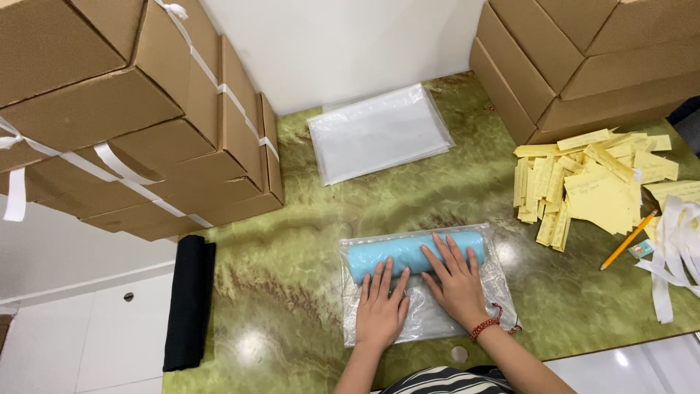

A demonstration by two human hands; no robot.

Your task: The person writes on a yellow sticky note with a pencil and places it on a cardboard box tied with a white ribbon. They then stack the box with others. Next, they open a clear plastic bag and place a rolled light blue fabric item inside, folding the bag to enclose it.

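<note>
A light blue roll of cloth (pixel 397 250) lies inside a clear plastic bag (pixel 496 281) on the green marbled table (pixel 292 277). My left hand (pixel 381 306) rests flat on the bag, its fingertips against the roll's near side. Beside it, my right hand (pixel 458 281) presses flat, fingers spread, over the roll's right half; a red bead bracelet circles that wrist. Neither hand grips anything.
Strapped cardboard boxes (pixel 138 109) stack at left, more boxes (pixel 583 58) at the back right. A pile of clear bags (pixel 379 133) lies behind. Yellow paper slips (pixel 583 182), a pencil (pixel 627 241) and white straps (pixel 674 248) sit at right. A black cloth roll (pixel 189 299) lies at left.
</note>
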